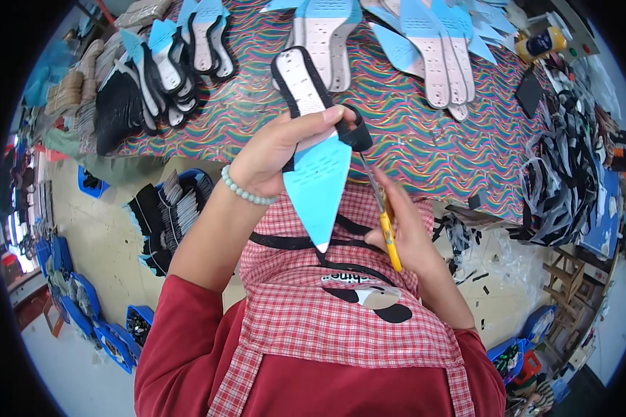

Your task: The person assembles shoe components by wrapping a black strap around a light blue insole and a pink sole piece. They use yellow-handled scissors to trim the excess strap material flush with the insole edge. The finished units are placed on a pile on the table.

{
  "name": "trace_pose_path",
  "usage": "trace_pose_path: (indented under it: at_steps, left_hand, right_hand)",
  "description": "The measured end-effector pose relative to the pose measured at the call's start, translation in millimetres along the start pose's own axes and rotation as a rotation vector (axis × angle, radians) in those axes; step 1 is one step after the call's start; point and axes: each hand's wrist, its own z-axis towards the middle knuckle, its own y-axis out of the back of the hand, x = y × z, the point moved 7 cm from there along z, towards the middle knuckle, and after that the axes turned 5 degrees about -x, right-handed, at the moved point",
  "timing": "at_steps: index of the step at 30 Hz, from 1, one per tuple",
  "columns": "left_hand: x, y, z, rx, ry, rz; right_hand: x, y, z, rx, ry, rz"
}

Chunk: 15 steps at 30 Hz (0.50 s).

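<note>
A worktable point(410, 149) under a multicoloured wavy-patterned cloth stretches across the view from eleven o'clock round to two. Below it, toward six o'clock, the person wears a red-and-white checked bib apron point(341, 333) over a dark red top. A tangled heap of black and clear strips point(560, 181) hangs at the table's three o'clock edge. Insoles lie in groups on the cloth: black-edged ones point(167, 66) at eleven o'clock, and pale, blue-tipped ones point(435, 62) at one o'clock.

At the centre is the blue-tipped insole point(318, 177) in hand, raised in front of the apron and the table's near edge. Its rounded heel, rimmed in black trim, points toward eleven o'clock; its pointed blue forepart aims at six. The left hand point(271, 149) is clamped on its middle, thumb pressed across the upper face. The right hand point(407, 229), toward four o'clock, is closed around the yellow handle of a pair of scissors point(387, 240), whose blades point toward eleven o'clock. Just beyond them a black trim strip point(355, 135) curls beside the left thumb, at the insole's two o'clock side; whether the blades touch it I cannot tell. A pale green bead bracelet point(243, 192) circles the left wrist.
</note>
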Motion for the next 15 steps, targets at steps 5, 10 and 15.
trace_pose_path:
  at_steps: [5, 10, 15]
  left_hand:
    - [-0.1, 9.7, -3.3, -0.112, 0.028, 0.011]
    - [-8.2, 8.7, 7.9, -0.144, -0.179, 0.196]
    - [-12.6, -13.7, 8.0, -0.169, -0.378, 0.468]
  right_hand:
    - [26.8, 8.3, 15.3, -0.150, 0.154, -0.227]
    - [-19.5, 65.2, -1.3, -0.418, 0.095, -0.456]
    - [-13.4, 152.8, -8.1, -0.595, 0.240, -1.046]
